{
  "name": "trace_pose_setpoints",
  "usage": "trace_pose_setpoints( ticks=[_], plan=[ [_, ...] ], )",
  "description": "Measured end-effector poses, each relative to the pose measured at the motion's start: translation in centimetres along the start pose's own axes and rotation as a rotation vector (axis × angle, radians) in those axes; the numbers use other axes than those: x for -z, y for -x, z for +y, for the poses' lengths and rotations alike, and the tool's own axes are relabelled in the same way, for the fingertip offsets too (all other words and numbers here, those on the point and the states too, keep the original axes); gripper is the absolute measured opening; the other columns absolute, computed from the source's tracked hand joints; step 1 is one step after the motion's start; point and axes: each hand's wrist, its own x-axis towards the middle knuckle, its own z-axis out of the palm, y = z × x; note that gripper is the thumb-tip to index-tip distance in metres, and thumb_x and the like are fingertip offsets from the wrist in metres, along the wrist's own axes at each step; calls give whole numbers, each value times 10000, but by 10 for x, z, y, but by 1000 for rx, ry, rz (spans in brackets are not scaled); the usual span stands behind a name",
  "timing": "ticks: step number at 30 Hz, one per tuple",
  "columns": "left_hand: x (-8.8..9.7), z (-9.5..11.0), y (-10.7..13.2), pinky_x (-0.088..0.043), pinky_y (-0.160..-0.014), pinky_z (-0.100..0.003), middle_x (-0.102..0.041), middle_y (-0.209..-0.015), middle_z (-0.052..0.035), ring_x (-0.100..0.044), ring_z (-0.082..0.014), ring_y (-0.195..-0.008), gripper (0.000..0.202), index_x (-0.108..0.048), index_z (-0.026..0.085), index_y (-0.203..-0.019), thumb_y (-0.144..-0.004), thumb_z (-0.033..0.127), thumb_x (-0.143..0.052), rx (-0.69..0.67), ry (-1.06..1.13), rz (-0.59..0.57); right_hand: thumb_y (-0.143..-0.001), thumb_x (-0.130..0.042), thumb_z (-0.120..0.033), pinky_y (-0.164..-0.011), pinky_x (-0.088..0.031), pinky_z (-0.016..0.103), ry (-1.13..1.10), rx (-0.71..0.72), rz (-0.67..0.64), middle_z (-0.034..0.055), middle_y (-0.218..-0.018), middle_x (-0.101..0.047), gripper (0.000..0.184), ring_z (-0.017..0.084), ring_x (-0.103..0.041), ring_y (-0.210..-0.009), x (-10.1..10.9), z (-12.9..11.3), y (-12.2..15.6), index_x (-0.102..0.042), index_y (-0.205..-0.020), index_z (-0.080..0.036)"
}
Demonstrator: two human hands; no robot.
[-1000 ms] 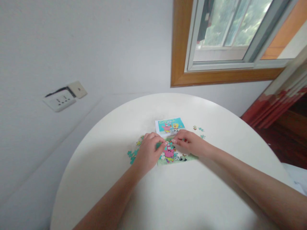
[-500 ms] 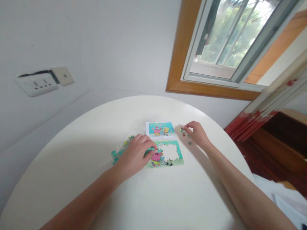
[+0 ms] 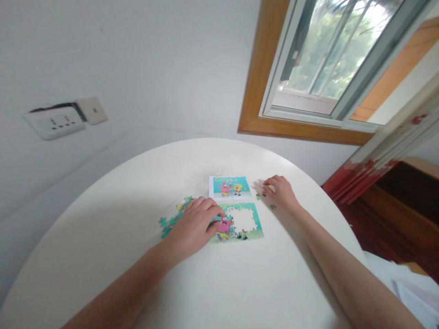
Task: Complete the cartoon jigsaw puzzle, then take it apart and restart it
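A jigsaw puzzle (image 3: 255, 235) with pink and yellow cartoon figures lies partly assembled on the table, a blank white gap at its upper right. My left hand (image 3: 197, 224) rests over its left side, thumb and fingers apart, hiding part of it. Beside that hand is a heap of teal puzzle pieces (image 3: 166, 227), partly covered. Right of the puzzle, my right hand (image 3: 281, 193) has its fingers curled and slightly apart, close above a brown-and-white puzzle piece (image 3: 264, 193). A small green-and-yellow piece (image 3: 258, 196) and a dark green piece (image 3: 272, 207) lie nearby.
A reference picture card (image 3: 230, 186) with the same cartoon lies just behind the puzzle. The round white table (image 3: 240, 283) meets the wall, which has a socket (image 3: 61, 122). A wood-framed window (image 3: 308, 132) and a curtain (image 3: 363, 169) are at the right.
The green-and-yellow piece that was at my right fingertips now lies on the table, and those fingers have drawn slightly right of it. My left hand has barely moved.
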Motion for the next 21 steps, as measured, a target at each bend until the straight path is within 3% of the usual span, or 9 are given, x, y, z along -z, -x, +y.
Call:
trace_pose_setpoints(
  ticks=[4,9,21],
  plan=[
    [-1,-2,0,-358,-904,-365,-583,-983,-27,-479,-223,-1000,143,-642,246,-957,-859,192,-553,-10,7,-3,-866,-502,-208,-832,-420,316,-59,28,-59,96,-926,-694,238,208,-597,-885,8,16,-2,-732,-915,-177],
    [-3,-4,0,-365,-900,-359,-580,-1003,-32,-478,-223,-1008,133,-642,245,-962,-869,228,-547,-14,26,4,-810,-578,-256,-831,-451,307,-180,137,-215,70,-951,-726,222,211,-626,-902,18,19,-1,-750,-941,-204],
    [-3,-2,2,-369,-933,-370,-572,-1017,-34,-472,-222,-1029,176,-634,245,-973,-843,170,-544,15,59,3,-766,-584,-198,-794,-452,278,-103,41,-231,88,-948,-712,210,210,-620,-904,14,12,-3,-732,-913,-172]
  ],
)
